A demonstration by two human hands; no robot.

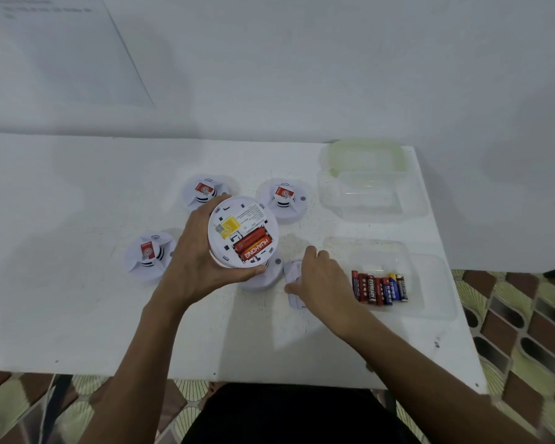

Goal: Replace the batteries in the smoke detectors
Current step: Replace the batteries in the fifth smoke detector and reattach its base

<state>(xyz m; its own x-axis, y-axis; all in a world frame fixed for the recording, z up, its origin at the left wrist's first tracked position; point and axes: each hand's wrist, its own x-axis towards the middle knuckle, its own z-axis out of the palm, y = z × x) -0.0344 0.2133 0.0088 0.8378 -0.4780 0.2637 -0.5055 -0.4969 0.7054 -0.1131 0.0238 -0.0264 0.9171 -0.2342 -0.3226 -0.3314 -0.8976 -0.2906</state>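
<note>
On the white table [77, 315], near its right edge, sits a clear plastic tray [430, 283]. Left of it, my left hand [196, 261] grips a round white smoke detector [242, 232] above the table, back upward. My right hand [321, 280] lies over a white plastic cover [293, 269] on the table; whether it grips, I cannot tell. Two red batteries [252, 246] fill the detector's open bay, and loose batteries [379, 288] line the tray.

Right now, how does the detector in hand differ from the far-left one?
The held detector is lifted in the left hand, back up; the far-left detector sits on the table, sensor up. The held detector's compartment shows red batteries; the far-left detector shows none. Both are round and white.
</note>
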